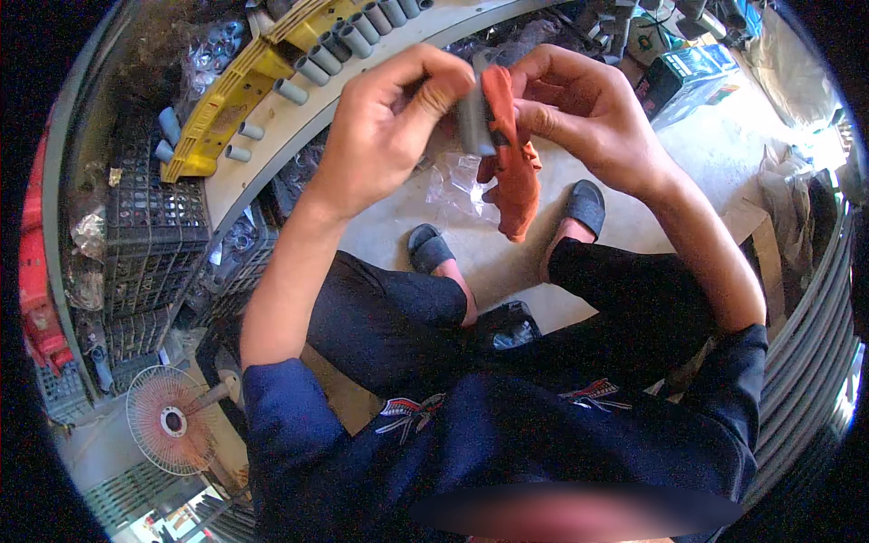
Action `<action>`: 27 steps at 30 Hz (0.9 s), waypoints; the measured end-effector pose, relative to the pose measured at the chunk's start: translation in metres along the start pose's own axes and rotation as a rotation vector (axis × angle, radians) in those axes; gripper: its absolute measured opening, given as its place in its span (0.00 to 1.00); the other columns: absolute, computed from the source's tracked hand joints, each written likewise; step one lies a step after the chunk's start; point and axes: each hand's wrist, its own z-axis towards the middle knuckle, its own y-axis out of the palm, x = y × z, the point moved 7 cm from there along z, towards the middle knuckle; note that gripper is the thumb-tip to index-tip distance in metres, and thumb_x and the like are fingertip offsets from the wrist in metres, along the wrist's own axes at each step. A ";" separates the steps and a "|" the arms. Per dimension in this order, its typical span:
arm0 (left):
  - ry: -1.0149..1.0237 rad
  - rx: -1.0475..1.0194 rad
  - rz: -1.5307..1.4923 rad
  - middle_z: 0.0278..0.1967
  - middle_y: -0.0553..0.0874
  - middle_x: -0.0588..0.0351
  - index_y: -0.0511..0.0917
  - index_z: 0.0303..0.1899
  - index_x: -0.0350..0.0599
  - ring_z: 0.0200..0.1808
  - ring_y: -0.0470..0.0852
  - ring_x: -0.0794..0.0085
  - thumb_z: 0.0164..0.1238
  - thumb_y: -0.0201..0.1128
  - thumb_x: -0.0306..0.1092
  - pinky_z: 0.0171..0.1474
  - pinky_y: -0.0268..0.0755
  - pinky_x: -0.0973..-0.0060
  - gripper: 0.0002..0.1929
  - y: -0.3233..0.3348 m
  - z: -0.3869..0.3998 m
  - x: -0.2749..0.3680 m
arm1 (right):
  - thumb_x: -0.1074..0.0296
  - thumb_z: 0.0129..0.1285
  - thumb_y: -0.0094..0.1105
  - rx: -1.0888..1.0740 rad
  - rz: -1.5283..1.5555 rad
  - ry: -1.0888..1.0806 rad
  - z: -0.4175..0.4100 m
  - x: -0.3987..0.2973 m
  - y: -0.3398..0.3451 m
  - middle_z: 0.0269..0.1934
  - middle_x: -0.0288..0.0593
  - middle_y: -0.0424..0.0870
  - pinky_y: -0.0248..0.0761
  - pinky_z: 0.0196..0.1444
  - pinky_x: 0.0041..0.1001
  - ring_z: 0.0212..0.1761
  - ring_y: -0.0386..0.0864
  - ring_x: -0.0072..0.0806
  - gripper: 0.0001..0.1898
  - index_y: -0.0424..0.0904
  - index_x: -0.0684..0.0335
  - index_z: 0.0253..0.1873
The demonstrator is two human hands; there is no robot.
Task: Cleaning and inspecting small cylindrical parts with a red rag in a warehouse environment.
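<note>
Between my hands, above the floor, is a short grey tube [475, 119], somewhat blurred. My left hand [387, 129] grips it from the left with thumb and bent fingers. On its right side an orange cloth [517, 183] lies against the tube and hangs down, pinched by the thumb and fingers of my right hand [577, 115]. Several similar grey tubes [290, 91] stand or lie along the pale curved-looking bench top [254, 163], beside a yellow plastic rack [224, 102]. The tube's far side is hidden by the cloth.
Black plastic crates [153, 217] stand at the left, with a fan [173, 421] below them. A clear plastic bag [455, 183] lies on the floor near my sandalled feet. A dark printed box [686, 75] is at the upper right; long dark tubes [808, 360] run along the right.
</note>
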 end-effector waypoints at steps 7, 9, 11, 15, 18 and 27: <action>-0.011 0.012 -0.078 0.51 0.85 0.58 0.80 0.51 0.41 0.48 0.80 0.79 0.83 0.55 0.37 0.54 0.73 0.79 0.11 -0.005 -0.004 -0.001 | 0.65 0.74 0.63 -0.029 -0.004 -0.052 0.000 0.001 -0.001 0.44 0.38 0.85 0.76 0.49 0.23 0.46 0.82 0.19 0.13 0.75 0.67 0.55; 0.020 0.052 -0.090 0.53 0.85 0.56 0.80 0.52 0.40 0.50 0.81 0.77 0.83 0.55 0.37 0.57 0.73 0.77 0.11 -0.009 -0.003 0.001 | 0.65 0.74 0.62 -0.056 0.034 -0.075 0.000 0.001 0.003 0.45 0.39 0.85 0.76 0.50 0.24 0.47 0.82 0.20 0.15 0.74 0.67 0.57; 0.066 0.078 -0.242 0.56 0.85 0.51 0.79 0.51 0.40 0.55 0.82 0.71 0.82 0.57 0.34 0.61 0.72 0.72 0.09 -0.009 -0.001 0.002 | 0.65 0.74 0.62 -0.095 0.095 -0.032 -0.001 0.002 0.010 0.46 0.40 0.85 0.76 0.51 0.25 0.48 0.82 0.21 0.15 0.72 0.67 0.57; 0.194 0.053 -0.111 0.55 0.86 0.52 0.81 0.48 0.38 0.51 0.82 0.76 0.77 0.61 0.28 0.56 0.74 0.79 0.06 0.000 -0.001 0.008 | 0.65 0.74 0.63 -0.024 0.238 0.016 0.000 0.004 0.003 0.45 0.40 0.84 0.76 0.48 0.23 0.46 0.81 0.20 0.15 0.71 0.66 0.56; 0.257 0.059 0.020 0.56 0.83 0.51 0.82 0.47 0.38 0.54 0.80 0.74 0.76 0.62 0.26 0.58 0.73 0.78 0.05 -0.005 0.003 0.019 | 0.61 0.76 0.60 -0.095 0.076 0.034 -0.002 0.005 0.004 0.51 0.47 0.84 0.77 0.58 0.30 0.51 0.84 0.29 0.22 0.65 0.65 0.65; 0.168 0.127 0.480 0.37 0.86 0.58 0.83 0.44 0.38 0.39 0.82 0.79 0.73 0.67 0.30 0.40 0.73 0.79 0.06 -0.004 -0.007 0.034 | 0.63 0.72 0.65 0.095 -0.086 -0.145 -0.001 -0.009 -0.001 0.49 0.42 0.86 0.78 0.50 0.27 0.50 0.83 0.22 0.16 0.75 0.64 0.58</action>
